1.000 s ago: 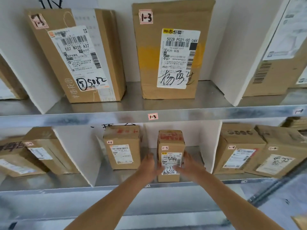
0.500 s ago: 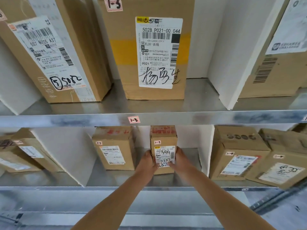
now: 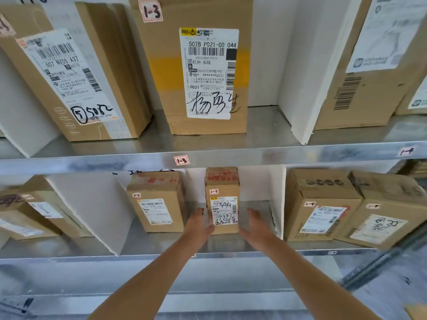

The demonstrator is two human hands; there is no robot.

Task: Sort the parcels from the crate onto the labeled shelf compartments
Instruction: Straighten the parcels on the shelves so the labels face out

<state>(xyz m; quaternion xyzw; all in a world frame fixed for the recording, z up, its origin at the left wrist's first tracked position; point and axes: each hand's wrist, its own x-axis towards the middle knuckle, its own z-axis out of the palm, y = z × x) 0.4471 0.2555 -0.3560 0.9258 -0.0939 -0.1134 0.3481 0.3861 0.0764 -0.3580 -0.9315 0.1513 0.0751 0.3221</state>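
Note:
A small upright cardboard parcel (image 3: pixel 222 202) tagged 2-3 stands in the middle compartment of the lower metal shelf (image 3: pixel 231 254). My left hand (image 3: pixel 199 224) lies flat against its left side with straight fingers. My right hand (image 3: pixel 257 224) is just off its right side, fingers straight, with a small gap to the box. A second 2-3 parcel (image 3: pixel 157 202) stands to the left in the same compartment. The crate is out of view.
White divider boards (image 3: pixel 276 199) wall the compartment on both sides. Boxes tagged 2-4 (image 3: pixel 321 206) fill the right compartment. The upper shelf (image 3: pixel 208 155), labelled 1-3, holds a tall box (image 3: pixel 203 65) and another large box (image 3: pixel 69 72) to the left.
The small parcel has been pushed deeper onto the lower shelf. Both hands have loosened from its sides, and the right hand has come away from the box.

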